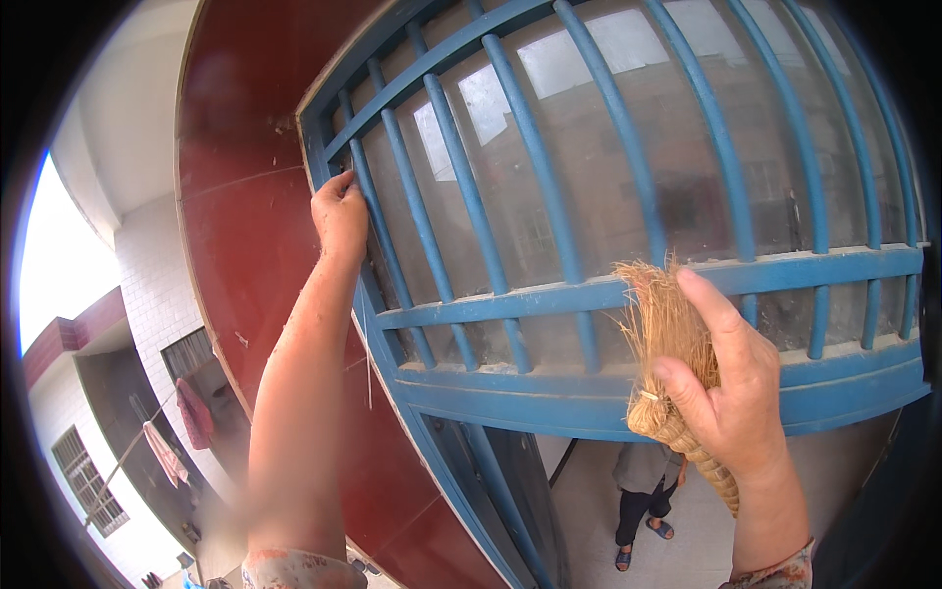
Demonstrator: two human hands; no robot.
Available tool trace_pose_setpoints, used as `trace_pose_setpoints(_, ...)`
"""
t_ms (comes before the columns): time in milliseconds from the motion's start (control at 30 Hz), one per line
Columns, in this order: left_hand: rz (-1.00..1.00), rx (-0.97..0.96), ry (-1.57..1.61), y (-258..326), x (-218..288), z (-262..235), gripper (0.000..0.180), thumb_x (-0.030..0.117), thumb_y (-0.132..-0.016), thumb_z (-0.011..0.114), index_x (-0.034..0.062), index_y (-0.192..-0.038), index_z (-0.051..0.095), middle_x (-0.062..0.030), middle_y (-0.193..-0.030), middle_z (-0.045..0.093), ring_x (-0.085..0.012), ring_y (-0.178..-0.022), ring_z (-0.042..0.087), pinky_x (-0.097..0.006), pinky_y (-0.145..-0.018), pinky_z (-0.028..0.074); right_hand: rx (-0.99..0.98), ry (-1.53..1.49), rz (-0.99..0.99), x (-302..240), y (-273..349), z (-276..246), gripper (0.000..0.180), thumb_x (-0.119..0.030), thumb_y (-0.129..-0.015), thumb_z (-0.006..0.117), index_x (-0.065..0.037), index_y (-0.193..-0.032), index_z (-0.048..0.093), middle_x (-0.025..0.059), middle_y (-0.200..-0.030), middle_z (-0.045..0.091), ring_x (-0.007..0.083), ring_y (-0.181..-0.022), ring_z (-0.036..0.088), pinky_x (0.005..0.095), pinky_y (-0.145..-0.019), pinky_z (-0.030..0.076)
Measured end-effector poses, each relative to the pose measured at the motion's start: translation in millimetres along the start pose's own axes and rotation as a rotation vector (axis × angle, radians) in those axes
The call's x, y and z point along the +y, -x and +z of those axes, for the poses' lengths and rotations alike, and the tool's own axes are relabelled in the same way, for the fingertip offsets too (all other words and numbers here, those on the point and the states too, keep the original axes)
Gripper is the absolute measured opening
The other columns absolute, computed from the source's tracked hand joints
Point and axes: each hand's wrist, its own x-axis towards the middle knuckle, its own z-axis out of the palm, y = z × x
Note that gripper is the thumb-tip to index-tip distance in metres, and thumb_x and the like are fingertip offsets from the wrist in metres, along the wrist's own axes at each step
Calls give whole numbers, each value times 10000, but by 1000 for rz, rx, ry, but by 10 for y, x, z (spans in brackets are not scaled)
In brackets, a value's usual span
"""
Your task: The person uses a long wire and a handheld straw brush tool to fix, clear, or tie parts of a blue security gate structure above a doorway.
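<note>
Closest to the camera, the right hand is wrapped tight around the woven handle of a small straw hand broom, thumb up along its side, with the tan bristles fanned upward against the blue metal window grille at the near right. That broom sits just over the grille's horizontal crossbar, touching or nearly touching it. Farther left and higher, the left hand is curled shut on 1 of the grille's vertical bars, close to the frame's left edge, the bare forearm rising from the lower edge. Behind the bars lies dusty glass, dimly showing buildings. Left of the frame runs a dark red panel, and beyond it a white tiled wall with cloths hanging on a line far down at the left. Below the grille, another person in dark trousers and sandals stands on a pale floor.
</note>
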Motion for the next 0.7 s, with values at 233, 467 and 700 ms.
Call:
trace_pose_setpoints(233,-328,235,330,-107,33,175,310,-24,-789,504,-96,-1082,576,-190,-1030,613,-251,-911,606,-316,-816,470,98,29,-94,29,-18,38,552,-112,-733,697,23,-1217,470,178,-933,621,306,-788,617,349,-674,489)
trace_pose_setpoints(467,-188,227,267,-215,109,141,294,14,-818,513,-71,-1089,591,-166,-992,638,-191,-868,608,-267,-787,468,74,44,-89,4,-25,24,554,-121,-730,697,36,-1210,468,170,-898,618,291,-750,612,343,-648,482)
trace_pose_setpoints(700,-1,-26,81,117,105,-8,259,24,-845,512,-26,-1076,617,-85,-883,660,-123,-760,596,-233,-720,462,41,93,-89,-3,-29,18,545,-126,-743,684,39,-1213,463,172,-908,620,287,-755,615,343,-651,486)
